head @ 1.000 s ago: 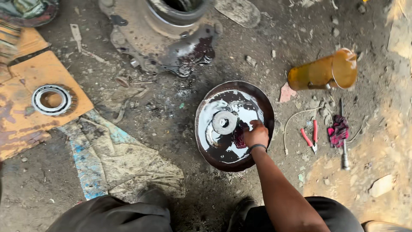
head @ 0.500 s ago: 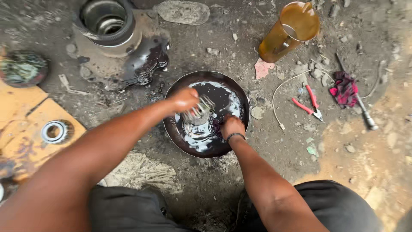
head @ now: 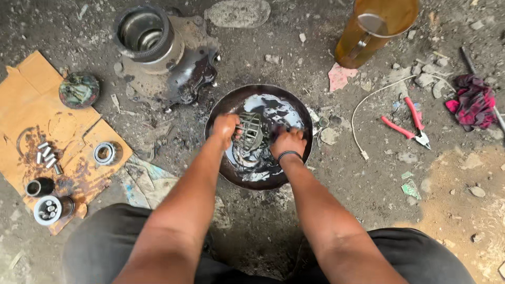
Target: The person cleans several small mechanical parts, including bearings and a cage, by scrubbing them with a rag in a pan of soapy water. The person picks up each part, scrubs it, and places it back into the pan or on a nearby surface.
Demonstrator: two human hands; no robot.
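Both hands (head: 258,138) now grip the bearing cage (head: 251,131) in the pan (head: 221,108).

One pan (head: 221,113), one jug (head: 368,31) at one o'clock, one pair of pliers (head: 407,123), two hands (head: 226,129) (head: 288,143) (both in pan), one rag (head: 473,102).

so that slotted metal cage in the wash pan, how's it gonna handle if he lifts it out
The bearing cage looks like stiff metal, so it likely keeps its shape. It sits in wet, shiny liquid in the pan, so it is probably slippery. Being round, it may roll if set on its side.
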